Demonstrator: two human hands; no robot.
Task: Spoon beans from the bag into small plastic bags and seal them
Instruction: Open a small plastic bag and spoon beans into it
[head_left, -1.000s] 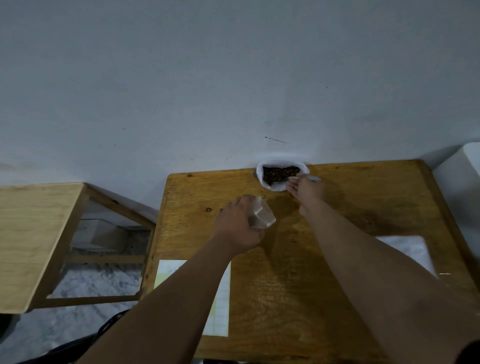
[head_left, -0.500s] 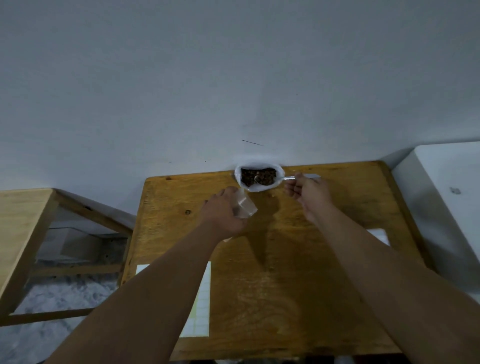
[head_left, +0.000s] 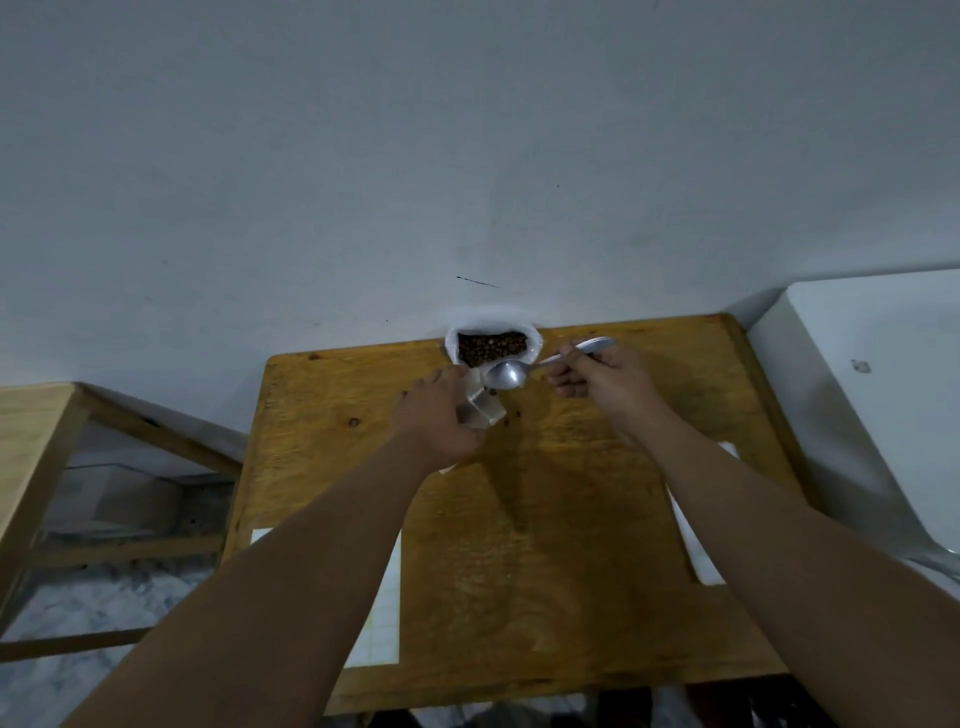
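A white bag of dark beans (head_left: 491, 347) stands open at the far edge of the wooden table (head_left: 571, 519), against the wall. My left hand (head_left: 439, 415) holds a small clear plastic bag (head_left: 483, 408) just in front of the bean bag, its mouth turned up. My right hand (head_left: 602, 376) grips the handle of a metal spoon (head_left: 506, 375). The spoon's bowl hangs over the small bag's mouth. A couple of loose beans (head_left: 511, 417) lie on the table beside the small bag.
A sheet of gridded paper (head_left: 384, 597) lies under my left forearm. A white sheet (head_left: 696, 540) shows beside my right forearm. A white appliance (head_left: 862, 395) stands to the right. A second wooden table (head_left: 36, 441) stands to the left.
The spoon has come out of the bean bag and now hangs over the small bag's mouth. My left hand has brought the small bag closer to the bean bag.
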